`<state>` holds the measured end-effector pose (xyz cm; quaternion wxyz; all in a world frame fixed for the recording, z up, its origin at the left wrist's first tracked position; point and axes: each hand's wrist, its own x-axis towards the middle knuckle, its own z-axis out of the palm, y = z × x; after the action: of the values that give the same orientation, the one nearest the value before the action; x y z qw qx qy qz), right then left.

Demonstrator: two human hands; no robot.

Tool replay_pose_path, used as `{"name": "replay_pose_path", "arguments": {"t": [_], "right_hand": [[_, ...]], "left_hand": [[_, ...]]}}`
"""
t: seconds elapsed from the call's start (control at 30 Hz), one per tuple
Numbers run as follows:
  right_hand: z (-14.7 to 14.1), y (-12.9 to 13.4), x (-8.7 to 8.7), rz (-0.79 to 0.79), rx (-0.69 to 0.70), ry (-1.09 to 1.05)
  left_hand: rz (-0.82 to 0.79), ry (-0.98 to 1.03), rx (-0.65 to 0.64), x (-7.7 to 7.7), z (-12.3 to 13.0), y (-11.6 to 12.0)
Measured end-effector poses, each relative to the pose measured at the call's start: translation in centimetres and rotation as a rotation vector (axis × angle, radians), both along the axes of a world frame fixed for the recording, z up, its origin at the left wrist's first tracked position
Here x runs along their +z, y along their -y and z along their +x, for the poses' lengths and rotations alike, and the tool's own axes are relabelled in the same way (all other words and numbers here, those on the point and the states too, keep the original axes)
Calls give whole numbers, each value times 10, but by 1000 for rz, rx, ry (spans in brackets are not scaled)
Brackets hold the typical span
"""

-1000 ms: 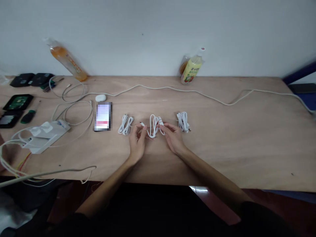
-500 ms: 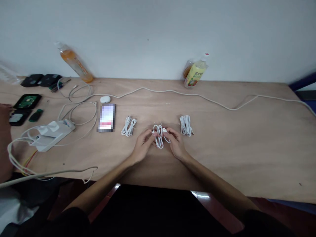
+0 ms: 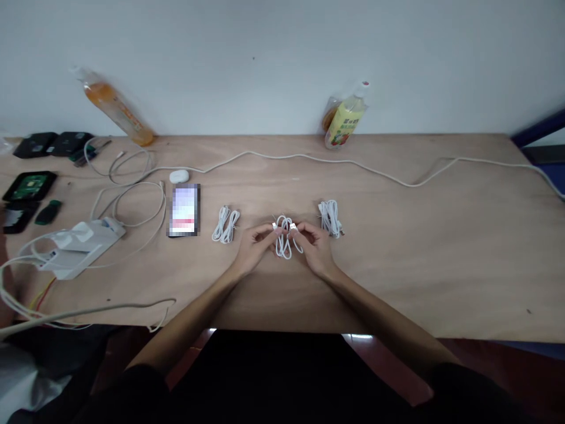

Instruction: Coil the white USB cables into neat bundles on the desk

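Observation:
Between my two hands is a white USB cable (image 3: pixel 283 252), looped into a bundle just above the table. My left hand (image 3: pixel 257 244) pinches its left side beside a small plug. With my right hand (image 3: pixel 314 246) I grip the other side, where a larger USB plug shows at the fingertips. A second coiled white cable (image 3: pixel 226 225) lies on the table to the left of my hands. To their right rests another coiled white cable (image 3: pixel 331 218). My fingers hide part of the held bundle.
A phone (image 3: pixel 184 210) and a white earbud case (image 3: pixel 179 176) lie left. Beyond them are a white power strip (image 3: pixel 82 247) with cords and an opened black case (image 3: pixel 30 185). Two bottles, orange (image 3: pixel 119 112) and yellow-labelled (image 3: pixel 346 122), stand by the wall. A long cord (image 3: pixel 304 156) crosses the table.
The view has shifted slightly, so most things on the table appear further left. Both hands still hold the cable bundle, whose loops look a little more spread.

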<state>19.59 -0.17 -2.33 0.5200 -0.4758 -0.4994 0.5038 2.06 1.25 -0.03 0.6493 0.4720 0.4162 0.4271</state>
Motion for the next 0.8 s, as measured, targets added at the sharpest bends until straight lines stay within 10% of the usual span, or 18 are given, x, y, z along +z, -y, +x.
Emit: {"name": "replay_pose_path", "arguments": {"t": [0.33, 0.8], "right_hand": [[7, 0, -2, 97, -106, 124], [4, -1, 12, -113, 114, -59]], "left_hand": [[-8, 60, -58, -7, -2, -3], [-34, 40, -45, -6, -1, -2]]}}
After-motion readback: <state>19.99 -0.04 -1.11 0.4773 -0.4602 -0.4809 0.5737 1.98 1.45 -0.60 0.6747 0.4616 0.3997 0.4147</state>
